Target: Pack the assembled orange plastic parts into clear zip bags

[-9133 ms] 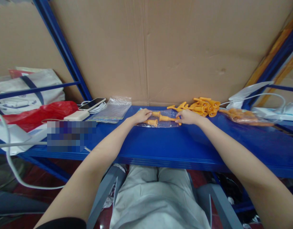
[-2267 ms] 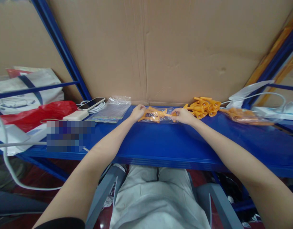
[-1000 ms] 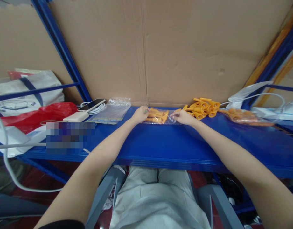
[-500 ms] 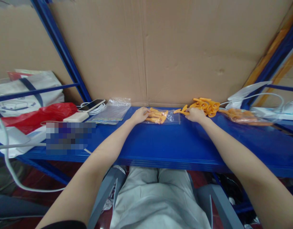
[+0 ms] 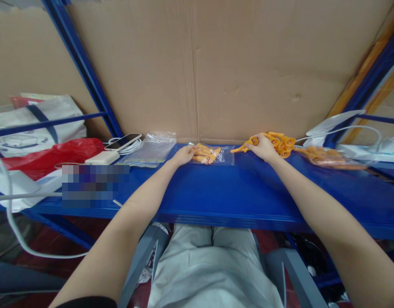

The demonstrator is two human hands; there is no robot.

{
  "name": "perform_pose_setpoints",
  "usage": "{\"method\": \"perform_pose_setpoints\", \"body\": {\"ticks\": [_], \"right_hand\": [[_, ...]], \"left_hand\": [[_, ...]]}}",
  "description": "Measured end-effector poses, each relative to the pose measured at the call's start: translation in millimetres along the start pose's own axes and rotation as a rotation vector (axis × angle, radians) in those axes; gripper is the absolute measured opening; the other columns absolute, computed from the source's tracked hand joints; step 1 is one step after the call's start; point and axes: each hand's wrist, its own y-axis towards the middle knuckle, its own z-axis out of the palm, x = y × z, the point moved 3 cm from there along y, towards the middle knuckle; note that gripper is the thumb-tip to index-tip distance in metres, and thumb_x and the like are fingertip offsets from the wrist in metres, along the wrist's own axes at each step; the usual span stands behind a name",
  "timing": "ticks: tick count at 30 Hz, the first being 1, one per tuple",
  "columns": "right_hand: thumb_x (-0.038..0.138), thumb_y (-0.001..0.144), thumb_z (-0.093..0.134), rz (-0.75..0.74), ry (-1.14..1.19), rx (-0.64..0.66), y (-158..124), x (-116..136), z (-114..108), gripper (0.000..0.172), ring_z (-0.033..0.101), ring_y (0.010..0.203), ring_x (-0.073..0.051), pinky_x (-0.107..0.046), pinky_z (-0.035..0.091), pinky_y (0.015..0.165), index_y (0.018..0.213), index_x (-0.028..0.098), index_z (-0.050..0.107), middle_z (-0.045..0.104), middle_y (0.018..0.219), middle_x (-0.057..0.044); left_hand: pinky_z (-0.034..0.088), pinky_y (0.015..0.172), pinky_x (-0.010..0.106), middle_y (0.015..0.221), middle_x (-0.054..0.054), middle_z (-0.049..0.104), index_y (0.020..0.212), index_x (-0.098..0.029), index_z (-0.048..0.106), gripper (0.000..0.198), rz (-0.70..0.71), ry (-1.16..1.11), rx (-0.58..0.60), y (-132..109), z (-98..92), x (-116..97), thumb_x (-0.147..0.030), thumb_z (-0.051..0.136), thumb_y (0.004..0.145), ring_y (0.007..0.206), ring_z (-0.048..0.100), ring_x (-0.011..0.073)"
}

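Observation:
On the blue shelf, my left hand (image 5: 185, 155) is closed on the left end of a clear plastic bag (image 5: 228, 156). Several orange plastic pieces (image 5: 205, 154) lie inside that bag, which is flat on the surface. To its right, my right hand (image 5: 263, 148) grips an orange horn-shaped piece (image 5: 240, 148), its narrow end pointing left towards the bag. Right behind this hand sits a loose pile of orange horn-shaped pieces (image 5: 284, 145) with round flared mouths. My fingertips are partly hidden on both hands.
A filled clear bag of orange pieces (image 5: 331, 156) lies at the right. Flat empty plastic bags (image 5: 153, 149), a phone (image 5: 123, 141), a white power bank (image 5: 102, 158) and a red plastic bag (image 5: 55, 156) are on the left. Cardboard (image 5: 235, 77) stands along the back.
My left hand and the bag have shifted slightly left. My right hand has risen a little, and the orange piece in it has turned, now showing its round mouth.

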Motion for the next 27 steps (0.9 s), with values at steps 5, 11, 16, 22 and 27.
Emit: {"method": "perform_pose_setpoints", "body": {"ticks": [5,11,16,22,27], "right_hand": [[0.025,0.074,0.070,0.028,0.248,-0.039,6,-3,5,0.033,0.068,0.097,-0.025,-0.039,0.055,0.088,0.103,0.016,0.059,0.071,0.105,-0.012],[0.022,0.077,0.067,-0.090,0.418,0.043,5,1,10,0.036,0.068,0.102,-0.023,-0.043,0.055,0.094,0.113,0.017,0.064,0.071,0.112,-0.009],[0.024,0.079,0.068,-0.193,0.359,0.207,-8,17,17,0.041,0.067,0.109,-0.025,-0.046,0.053,0.100,0.120,0.019,0.069,0.072,0.119,-0.008],[0.013,0.073,0.070,-0.270,0.133,0.390,-27,31,40,0.034,0.068,0.110,-0.027,-0.047,0.049,0.104,0.106,0.019,0.075,0.074,0.115,-0.008],[0.015,0.079,0.065,-0.305,0.085,0.386,-28,36,37,0.031,0.070,0.102,-0.023,-0.042,0.054,0.096,0.109,0.019,0.074,0.075,0.110,-0.008]], "left_hand": [[0.047,0.104,0.033,0.126,0.008,0.070,0.117,-0.020,0.068,0.033,-0.007,-0.026,0.012,-1,-0.1,-2,-0.019,0.049,0.090,0.118,0.064,0.0242],[0.047,0.105,0.035,0.124,0.009,0.071,0.117,-0.020,0.068,0.033,0.009,-0.010,0.002,1,2.3,1,-0.021,0.050,0.089,0.117,0.064,0.0243],[0.046,0.106,0.033,0.124,0.008,0.071,0.118,-0.020,0.068,0.034,0.008,-0.001,0.004,1,2.3,3,-0.021,0.050,0.090,0.118,0.064,0.0234],[0.045,0.106,0.034,0.128,0.011,0.069,0.125,-0.017,0.066,0.037,-0.006,0.016,0.024,-3,-0.2,-2,-0.020,0.049,0.092,0.120,0.064,0.0249],[0.045,0.106,0.034,0.127,0.011,0.070,0.126,-0.017,0.066,0.038,-0.013,0.011,0.026,-3,-0.8,-3,-0.020,0.049,0.092,0.119,0.064,0.0250]]}}
